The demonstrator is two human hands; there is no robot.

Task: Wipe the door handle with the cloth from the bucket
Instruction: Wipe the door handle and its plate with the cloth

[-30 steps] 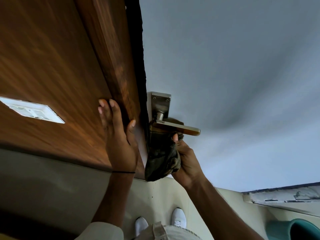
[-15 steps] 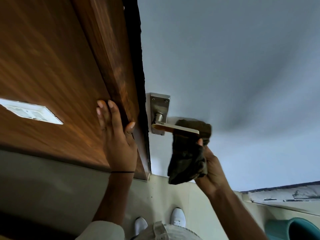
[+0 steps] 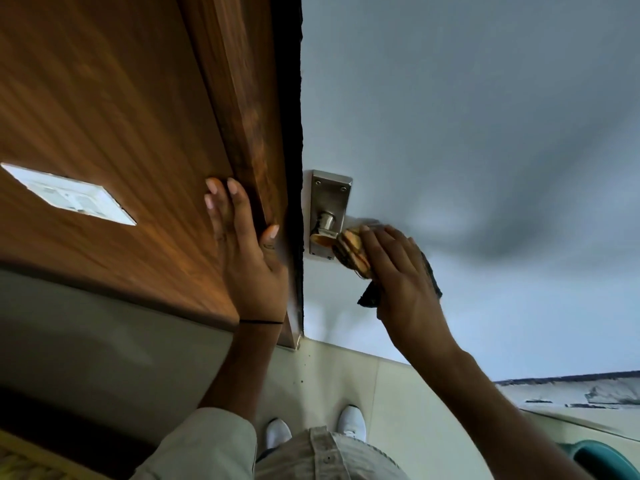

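Observation:
A metal door handle on a silver backplate sits on the pale grey door face, just right of the door's dark edge. My right hand lies over the lever with a dark cloth wrapped around it, so most of the lever is hidden. Only the round neck and the lever's inner end show. A dark corner of the cloth hangs below my palm. My left hand rests flat with spread fingers against the brown wooden door frame, holding nothing.
A white switch plate is set in the wood panel at the left. My white shoes stand on the pale floor below. A teal bucket rim shows at the bottom right, beneath a ledge.
My right hand went from beneath the lever's outer end up onto the lever, now covering it with the cloth. The left hand stays on the frame.

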